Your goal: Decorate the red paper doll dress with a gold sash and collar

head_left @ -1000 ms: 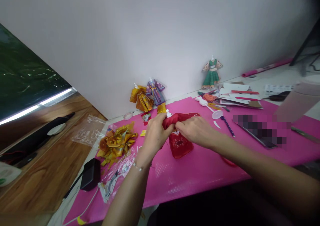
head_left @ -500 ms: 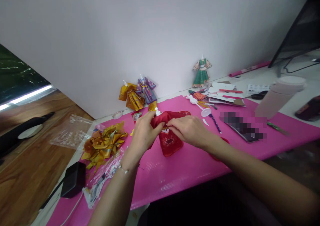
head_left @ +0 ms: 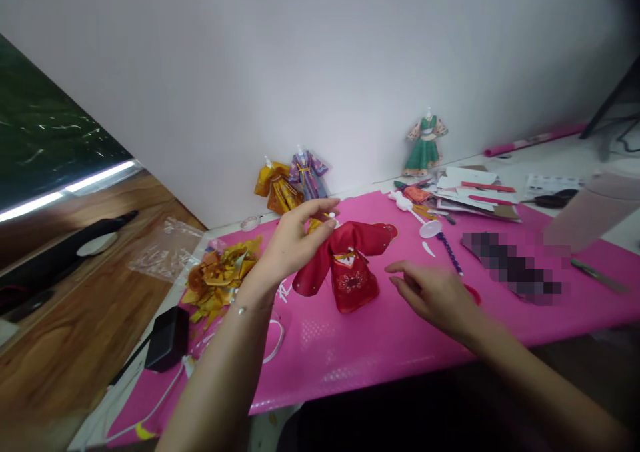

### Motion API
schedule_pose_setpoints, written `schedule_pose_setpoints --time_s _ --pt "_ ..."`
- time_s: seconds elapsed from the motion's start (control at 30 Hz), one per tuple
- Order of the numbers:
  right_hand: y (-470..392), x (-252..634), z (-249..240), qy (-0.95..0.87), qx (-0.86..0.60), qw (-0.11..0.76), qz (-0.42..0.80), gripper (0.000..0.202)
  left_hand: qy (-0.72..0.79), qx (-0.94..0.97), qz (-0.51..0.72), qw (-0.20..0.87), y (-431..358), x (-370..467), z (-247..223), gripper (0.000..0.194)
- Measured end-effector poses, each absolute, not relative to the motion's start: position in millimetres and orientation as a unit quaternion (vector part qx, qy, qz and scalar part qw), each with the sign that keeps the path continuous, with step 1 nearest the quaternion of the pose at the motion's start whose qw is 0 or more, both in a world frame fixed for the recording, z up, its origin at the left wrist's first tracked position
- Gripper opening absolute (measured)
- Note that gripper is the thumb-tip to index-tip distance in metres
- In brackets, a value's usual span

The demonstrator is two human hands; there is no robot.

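A small red doll robe [head_left: 353, 265] with wide sleeves and an embroidered skirt front is on the pink sheet, a white neck piece showing at its collar. My left hand [head_left: 300, 239] is at the robe's upper left, thumb and index finger apart on either side of the neck piece; whether they touch it is hard to tell. To the right of the robe, my right hand [head_left: 435, 299] hovers with nothing in it, its thumb and index finger apart.
Doll outfits in gold [head_left: 280, 189], purple [head_left: 307, 172] and green [head_left: 425, 149] lean on the wall. Gold scraps [head_left: 217, 279] and a black box [head_left: 167, 339] lie left. Papers [head_left: 473, 189], a blurred dark object [head_left: 510, 265] and a pale cup [head_left: 595, 205] are right.
Both hands have come off the robe's collar. My right hand has moved right and down, and my left has opened near the neck. The view has shifted slightly left.
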State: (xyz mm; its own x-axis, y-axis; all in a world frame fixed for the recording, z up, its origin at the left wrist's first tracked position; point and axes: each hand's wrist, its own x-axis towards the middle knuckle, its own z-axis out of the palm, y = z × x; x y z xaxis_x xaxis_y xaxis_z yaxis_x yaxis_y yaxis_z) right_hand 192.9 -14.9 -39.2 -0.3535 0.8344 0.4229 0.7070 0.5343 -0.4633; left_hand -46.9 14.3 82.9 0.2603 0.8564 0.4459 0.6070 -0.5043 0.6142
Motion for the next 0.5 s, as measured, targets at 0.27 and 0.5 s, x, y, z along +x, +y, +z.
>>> schedule_pose_setpoints --time_s 0.27,0.5 --pt "-25.3 189.8 -51.1 -0.808 -0.473 0.313 0.160 0.023 0.461 0.800 0.350 0.159 23.3 -55.8 93.3 0.017" --pt "-24.4 188.3 -50.7 -0.783 -0.473 0.358 0.188 0.023 0.460 0.822 0.318 0.108 19.3 -45.1 103.7 0.010"
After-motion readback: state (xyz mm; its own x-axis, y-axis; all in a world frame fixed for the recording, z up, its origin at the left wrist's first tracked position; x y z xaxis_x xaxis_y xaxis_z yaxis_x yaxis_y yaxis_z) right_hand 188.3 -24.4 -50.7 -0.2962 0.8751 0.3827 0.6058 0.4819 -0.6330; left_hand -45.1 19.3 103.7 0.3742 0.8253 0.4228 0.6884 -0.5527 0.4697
